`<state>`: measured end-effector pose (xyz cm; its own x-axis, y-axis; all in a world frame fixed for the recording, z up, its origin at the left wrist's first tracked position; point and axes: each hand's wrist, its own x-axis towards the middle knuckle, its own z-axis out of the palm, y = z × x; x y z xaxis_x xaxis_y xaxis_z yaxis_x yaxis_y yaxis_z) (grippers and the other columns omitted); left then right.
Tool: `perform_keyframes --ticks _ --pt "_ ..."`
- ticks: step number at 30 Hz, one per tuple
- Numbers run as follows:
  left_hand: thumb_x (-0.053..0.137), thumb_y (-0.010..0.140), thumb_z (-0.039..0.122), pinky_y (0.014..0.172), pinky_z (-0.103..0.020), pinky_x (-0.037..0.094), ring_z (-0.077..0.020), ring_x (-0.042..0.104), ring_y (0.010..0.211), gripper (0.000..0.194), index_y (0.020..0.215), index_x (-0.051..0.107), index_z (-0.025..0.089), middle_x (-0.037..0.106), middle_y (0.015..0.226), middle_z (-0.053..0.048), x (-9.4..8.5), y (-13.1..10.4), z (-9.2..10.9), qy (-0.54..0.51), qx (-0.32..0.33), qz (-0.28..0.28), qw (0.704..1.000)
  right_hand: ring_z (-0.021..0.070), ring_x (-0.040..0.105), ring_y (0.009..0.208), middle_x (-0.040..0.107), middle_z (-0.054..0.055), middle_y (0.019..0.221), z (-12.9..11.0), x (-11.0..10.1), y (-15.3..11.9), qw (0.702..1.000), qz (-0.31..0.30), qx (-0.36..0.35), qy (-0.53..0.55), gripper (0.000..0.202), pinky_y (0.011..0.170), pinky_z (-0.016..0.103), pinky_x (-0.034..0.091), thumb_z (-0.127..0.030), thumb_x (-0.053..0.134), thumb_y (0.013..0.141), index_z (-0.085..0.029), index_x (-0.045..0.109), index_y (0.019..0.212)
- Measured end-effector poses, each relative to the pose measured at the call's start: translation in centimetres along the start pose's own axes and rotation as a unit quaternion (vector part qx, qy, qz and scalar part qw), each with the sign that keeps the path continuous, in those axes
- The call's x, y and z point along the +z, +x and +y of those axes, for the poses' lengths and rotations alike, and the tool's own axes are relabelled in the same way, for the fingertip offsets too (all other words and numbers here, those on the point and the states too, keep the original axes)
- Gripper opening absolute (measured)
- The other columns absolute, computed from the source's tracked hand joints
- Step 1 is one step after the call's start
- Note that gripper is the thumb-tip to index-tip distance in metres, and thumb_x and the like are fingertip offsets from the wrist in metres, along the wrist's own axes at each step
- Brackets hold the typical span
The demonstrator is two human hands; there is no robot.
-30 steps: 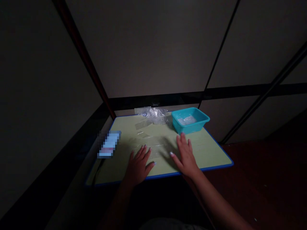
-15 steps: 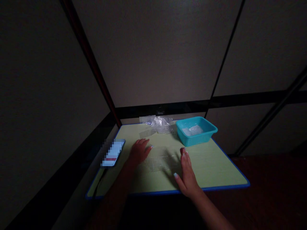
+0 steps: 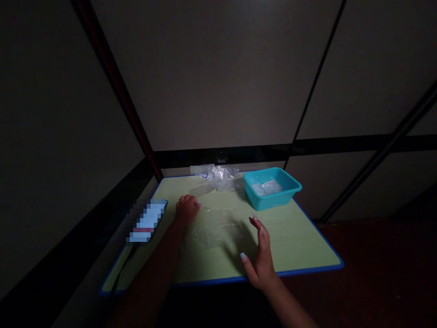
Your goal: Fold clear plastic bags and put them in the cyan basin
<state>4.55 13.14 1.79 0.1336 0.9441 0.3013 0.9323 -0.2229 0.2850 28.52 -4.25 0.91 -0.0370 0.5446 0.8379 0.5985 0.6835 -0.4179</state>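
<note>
A clear plastic bag (image 3: 218, 232) lies flat on the pale green table, faint against its surface. At the bag's far left corner, my left hand (image 3: 186, 208) has its fingers curled closed, with thumb and fingertips pinching the film. My right hand (image 3: 262, 259) hovers over the right side of the bag, empty, thumb and fingers spread apart. Its shadow falls across the bag.
A turquoise plastic basin (image 3: 271, 200) with flat clear packets (image 3: 268, 187) inside stands at the back right. Crumpled clear plastic bags (image 3: 223, 175) lie at the back. A phone (image 3: 148, 221) rests at the left edge. The table (image 3: 300, 250) has a blue rim.
My left hand's fingers have gone from stretched out to curled closed at the bag's corner. The right hand stays raised and spread. The view has shifted slightly.
</note>
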Motion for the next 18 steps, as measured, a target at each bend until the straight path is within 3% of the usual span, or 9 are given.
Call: perform_keyframes --ticks 4,6,7,9,12,15,18 --pt "0.058 0.079 0.024 0.087 -0.037 0.041 -0.0229 0.056 0.098 0.002 0.080 0.057 0.022 0.065 0.092 -0.004 -0.1 0.3 -0.1 -0.040 0.001 0.009 0.999 0.0331 0.033 0.137 0.015 0.009 0.158 0.5 0.0 -0.8 0.997 0.074 0.002 0.007 0.064 0.105 0.063 0.031 -0.040 0.026 0.096 -0.029 0.001 0.154" --pt "0.055 0.080 0.022 0.084 -0.034 0.043 -0.0197 0.059 0.091 0.003 0.081 0.057 0.021 0.067 0.088 -0.002 -0.4 0.3 -0.2 -0.063 0.003 0.010 0.998 0.0322 0.036 0.136 0.019 0.008 0.156 0.6 -0.3 -0.8 0.998 0.060 -0.022 0.006 0.063 0.106 0.062 0.029 -0.044 0.023 0.096 -0.030 0.003 0.154" --pt "0.054 0.080 0.022 0.083 -0.032 0.044 -0.0184 0.060 0.088 0.004 0.081 0.058 0.021 0.067 0.087 -0.002 -0.6 0.3 -0.3 -0.075 0.007 0.009 0.997 0.0309 0.038 0.134 0.025 0.009 0.155 0.5 -0.4 -0.6 0.999 0.015 -0.039 -0.001 0.062 0.107 0.061 0.028 -0.044 0.024 0.096 -0.029 0.006 0.154" --pt "0.051 0.080 0.021 0.080 -0.030 0.046 -0.0171 0.062 0.085 0.009 0.081 0.059 0.021 0.068 0.086 -0.002 -1.2 0.1 -0.4 -0.097 0.020 0.005 0.995 0.0279 0.041 0.133 0.039 0.010 0.149 0.1 -0.5 0.2 0.989 -0.133 -0.063 -0.031 0.061 0.111 0.057 0.026 -0.043 0.030 0.095 -0.026 0.016 0.153" --pt "0.049 0.080 0.022 0.083 -0.032 0.045 -0.0182 0.062 0.085 0.012 0.077 0.061 0.022 0.070 0.085 -0.002 -2.2 -0.6 -0.4 -0.114 0.051 -0.002 0.992 0.0250 0.035 0.138 0.038 0.011 0.151 -0.7 -0.2 1.9 0.939 -0.332 -0.016 -0.086 0.060 0.115 0.053 0.020 -0.041 0.042 0.094 -0.024 0.028 0.150" --pt "0.052 0.078 0.022 0.088 -0.038 0.042 -0.0211 0.062 0.086 0.012 0.071 0.062 0.022 0.070 0.082 -0.002 -3.2 -1.7 -0.3 -0.112 0.088 -0.011 0.990 0.0234 0.029 0.142 0.031 0.011 0.154 -1.2 0.4 2.9 0.903 -0.416 0.045 -0.101 0.061 0.116 0.052 0.019 -0.043 0.046 0.093 -0.022 0.032 0.149" --pt "0.055 0.077 0.022 0.087 -0.040 0.041 -0.0219 0.061 0.086 0.010 0.071 0.063 0.022 0.070 0.082 -0.002 -3.9 -2.7 -0.1 -0.109 0.126 -0.021 0.986 0.0224 0.026 0.143 0.028 0.010 0.155 -1.2 0.7 3.2 0.891 -0.439 0.064 -0.099 0.062 0.116 0.052 0.017 -0.045 0.046 0.094 -0.022 0.031 0.149"
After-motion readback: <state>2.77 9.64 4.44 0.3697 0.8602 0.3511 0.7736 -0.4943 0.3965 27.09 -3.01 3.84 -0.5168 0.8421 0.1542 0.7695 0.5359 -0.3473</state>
